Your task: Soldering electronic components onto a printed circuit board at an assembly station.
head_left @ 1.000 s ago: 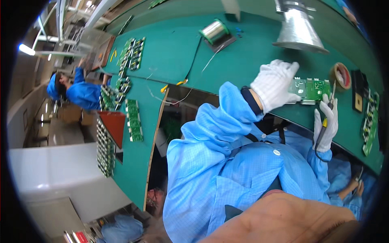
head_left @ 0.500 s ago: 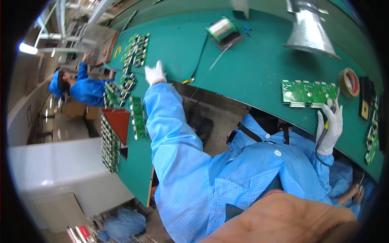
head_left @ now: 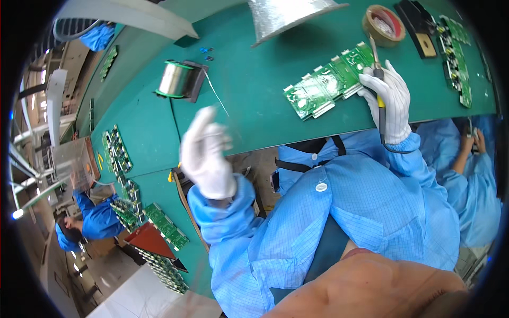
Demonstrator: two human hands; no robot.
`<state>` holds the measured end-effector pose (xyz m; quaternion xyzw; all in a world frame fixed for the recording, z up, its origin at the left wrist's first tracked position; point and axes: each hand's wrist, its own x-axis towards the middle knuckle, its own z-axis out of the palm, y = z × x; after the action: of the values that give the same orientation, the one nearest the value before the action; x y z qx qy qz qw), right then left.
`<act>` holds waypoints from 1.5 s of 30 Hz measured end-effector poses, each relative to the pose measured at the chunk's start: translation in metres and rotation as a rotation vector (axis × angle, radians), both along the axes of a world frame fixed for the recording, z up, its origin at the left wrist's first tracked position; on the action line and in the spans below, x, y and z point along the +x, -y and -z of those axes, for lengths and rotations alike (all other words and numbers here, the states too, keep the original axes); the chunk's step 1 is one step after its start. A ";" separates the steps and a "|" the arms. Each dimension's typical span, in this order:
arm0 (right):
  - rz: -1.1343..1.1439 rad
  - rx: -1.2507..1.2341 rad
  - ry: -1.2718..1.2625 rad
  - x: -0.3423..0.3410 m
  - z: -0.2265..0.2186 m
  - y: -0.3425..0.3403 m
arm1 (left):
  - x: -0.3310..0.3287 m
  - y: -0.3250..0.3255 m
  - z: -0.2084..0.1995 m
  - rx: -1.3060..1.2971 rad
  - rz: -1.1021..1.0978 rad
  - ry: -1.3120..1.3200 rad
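Observation:
My right hand [head_left: 391, 100], in a white glove, grips a soldering iron [head_left: 382, 111] with a dark handle and a yellow band. Its metal tip points up, away from me. Beside that hand a green circuit board [head_left: 335, 80] lies on the green bench. My left hand [head_left: 208, 151], gloved too, hovers at the front edge of the bench, and motion smears its fingers. Beyond it sits a solder wire spool [head_left: 177, 79] on a dark stand, with a loose length of solder wire [head_left: 216, 95] reaching toward me.
A tape roll [head_left: 384, 25] and a black holder [head_left: 418, 29] stand far right, near populated boards [head_left: 455, 61]. A silver hood [head_left: 289, 18] hangs over the bench. More boards [head_left: 117, 151] lie at left, by a red-brown panel [head_left: 150, 239]. People in blue work at both sides.
My left hand has come back from the boards at left, toward the spool side of the bench. The view has turned right. My right hand still holds the soldering iron beside the board.

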<state>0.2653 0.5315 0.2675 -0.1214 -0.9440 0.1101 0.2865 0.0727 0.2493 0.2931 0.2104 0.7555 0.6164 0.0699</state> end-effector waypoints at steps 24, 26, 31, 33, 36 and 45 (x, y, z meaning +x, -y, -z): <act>-0.058 0.063 0.047 0.042 -0.037 -0.011 | 0.033 -0.088 0.045 -0.320 0.408 -0.304; 0.004 0.060 0.101 0.046 -0.043 -0.012 | 0.035 -0.091 0.042 -0.360 0.423 -0.333; 0.093 -0.118 0.252 0.080 -0.079 -0.031 | 0.054 -0.108 0.049 -0.170 0.490 0.050; 0.352 -0.280 0.083 0.127 -0.078 -0.038 | 0.075 -0.126 0.048 -0.131 0.523 0.127; 0.614 -0.347 0.045 0.154 -0.084 -0.037 | 0.098 -0.140 0.067 -0.027 0.612 0.033; 0.685 -0.487 0.186 0.173 -0.074 -0.025 | 0.120 -0.143 0.071 -0.065 0.672 0.175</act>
<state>0.4379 0.5562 0.3412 -0.5015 -0.8173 0.2169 0.1829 0.1924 0.3927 0.2224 0.3912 0.6545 0.5502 0.3403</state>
